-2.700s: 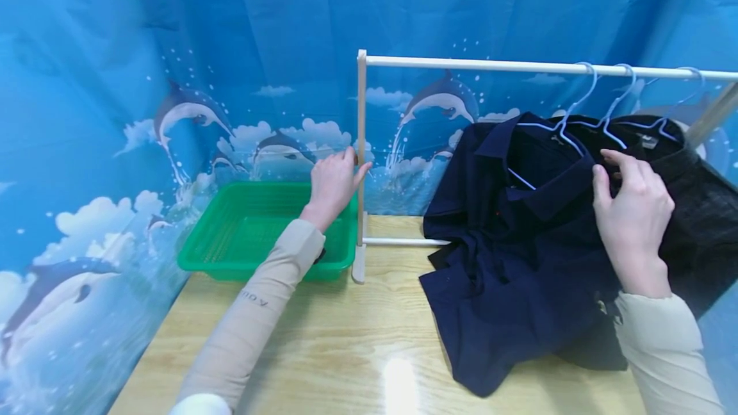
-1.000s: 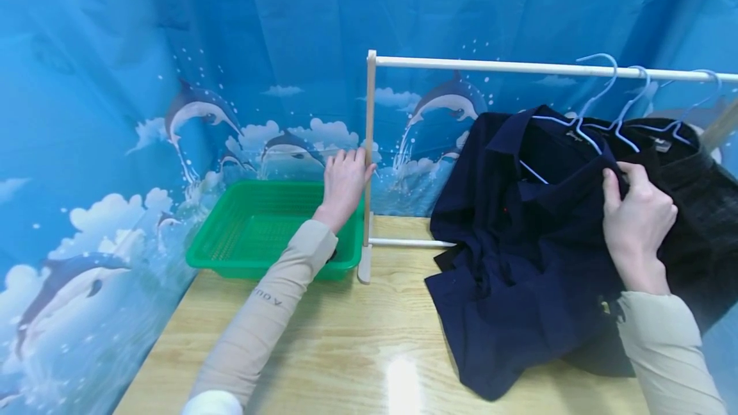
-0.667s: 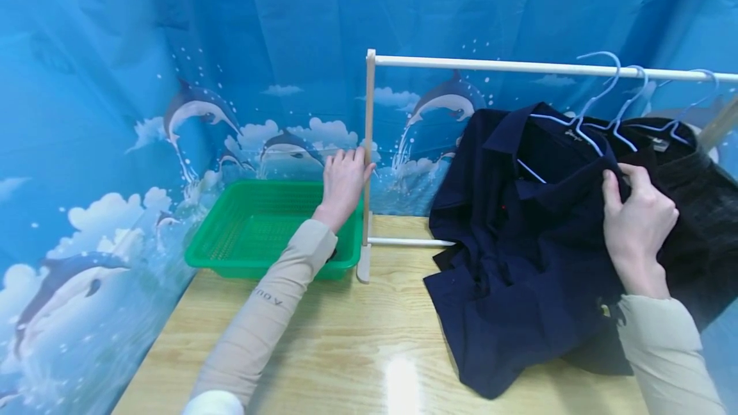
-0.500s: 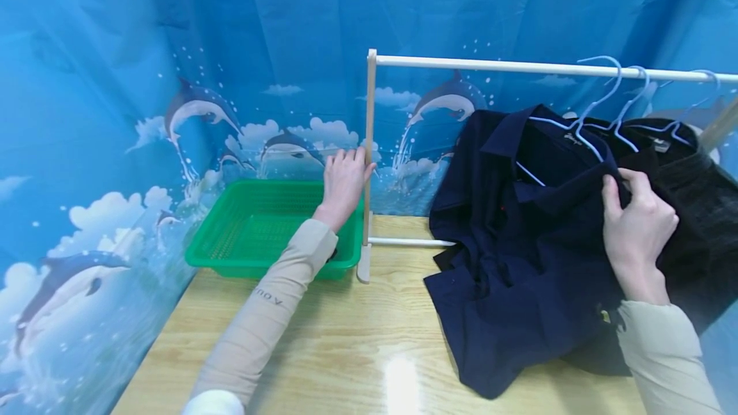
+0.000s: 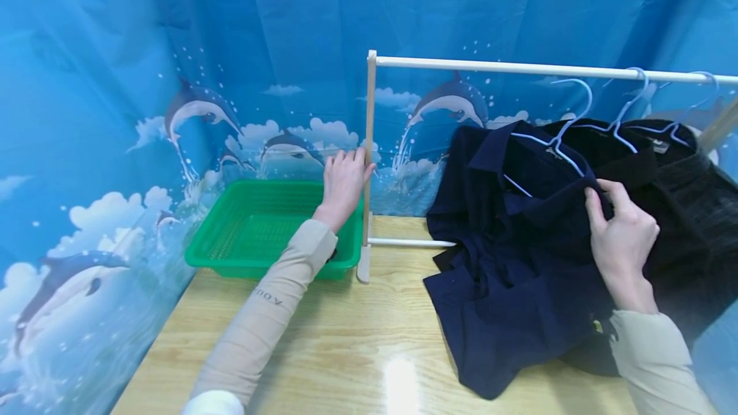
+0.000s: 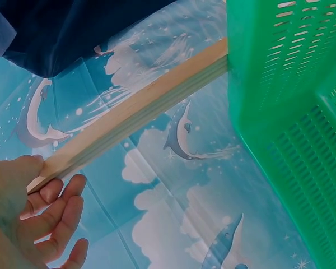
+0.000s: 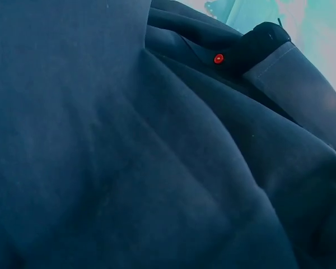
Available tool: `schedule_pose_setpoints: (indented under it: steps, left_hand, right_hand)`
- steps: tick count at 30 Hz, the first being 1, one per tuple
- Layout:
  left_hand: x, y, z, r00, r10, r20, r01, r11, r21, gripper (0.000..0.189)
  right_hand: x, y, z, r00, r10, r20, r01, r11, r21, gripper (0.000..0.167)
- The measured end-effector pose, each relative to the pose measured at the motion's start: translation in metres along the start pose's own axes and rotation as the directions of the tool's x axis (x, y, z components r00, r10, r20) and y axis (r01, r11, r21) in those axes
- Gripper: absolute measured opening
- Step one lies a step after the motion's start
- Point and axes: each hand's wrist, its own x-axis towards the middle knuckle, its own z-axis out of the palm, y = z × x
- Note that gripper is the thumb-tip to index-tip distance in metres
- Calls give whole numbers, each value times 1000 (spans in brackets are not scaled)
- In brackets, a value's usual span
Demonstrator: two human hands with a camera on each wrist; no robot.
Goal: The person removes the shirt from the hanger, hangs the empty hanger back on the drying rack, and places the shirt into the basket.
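Note:
My right hand (image 5: 621,242) pinches the shoulder of a navy collared shirt (image 5: 519,300) in the head view. A pale blue hanger (image 5: 558,142) is inside the shirt, its hook off the rail and lower than it. The shirt's tail reaches down over the tabletop. In the right wrist view the shirt's dark cloth (image 7: 129,157) with a red button (image 7: 218,58) fills most of the picture, and only a sliver of fingers shows. My left hand (image 6: 39,218) grips the rack's wooden post (image 6: 140,106) between thumb and fingers.
The white rail (image 5: 490,66) runs along the top of the rack. Behind the shirt, black garments (image 5: 703,210) hang on two more blue hangers. A green basket (image 5: 202,235) stands left of the post on the wooden table (image 5: 323,351).
The right hand closed on the shirt's shoulder. The hanger's hook rose off the rail, and shirt and hanger then came down and left. The left hand keeps hold of the post.

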Motion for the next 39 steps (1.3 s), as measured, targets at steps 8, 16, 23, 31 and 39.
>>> schedule_pose_setpoints:
  steps: [8, 16, 23, 31, 39]
  left_hand:
    - [-1, 0, 1, 1000, 3, -10, -3, 1000, 4, 35]
    - [0, 0, 1, 1000, -8, 4, 8, 1000, -3, 35]
    - [0, 0, 1, 1000, -6, 2, 6, 1000, -1, 35]
    - [0, 0, 1, 1000, -9, 3, 9, 1000, -13, 34]
    - [0, 0, 2, 1000, -13, -2, 13, 1000, -25, 33]
  right_hand:
    - [-8, -3, 2, 1000, -9, 13, 9, 1000, 25, 22]
    - [-17, -5, 5, 999, -24, 23, 22, 996, 83, 20]
    - [-24, -8, 5, 997, -69, 38, 64, 991, 121, 17]
    - [-34, -12, 7, 993, -109, 48, 101, 984, 146, 14]
    - [-43, -14, 8, 982, -175, 70, 161, 971, 176, 13]
